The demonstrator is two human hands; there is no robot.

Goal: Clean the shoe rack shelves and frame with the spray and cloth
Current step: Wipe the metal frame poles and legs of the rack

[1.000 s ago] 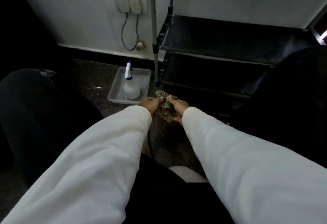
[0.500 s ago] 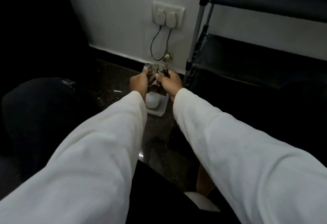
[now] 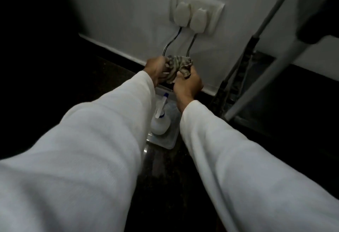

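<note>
Status, judged from layout: no wiping in progress. Both hands are off the rack and busy with the cloth.

- Left hand: fingers curled, gripping the cloth's left end.
- Right hand: fingers curled round the cloth's right end, knuckles towards the viewer. The cloth is bunched and crumpled between the two hands, held in the air. This is probably wringing or regathering, though which cannot be told.
- Spray bottle: upright in a clear tray on the floor, below the hands and between the two white sleeves. Neither hand touches it.
- Shoe rack: to the right of the right hand and apart from it. Only a slanting pole and dark shelf edges show, and they are blurred. Whether any shelf is already clean cannot be read, so I log shelves and frame as remaining.

Surroundings: a socket plate with two plugs sits above the hands on the white wall. Two cables drop to just behind the cloth.

Obstructions: the cables and sockets are close beyond the hands, so spray should be kept away from them. The tray sits beside the rack's foot.
</note>
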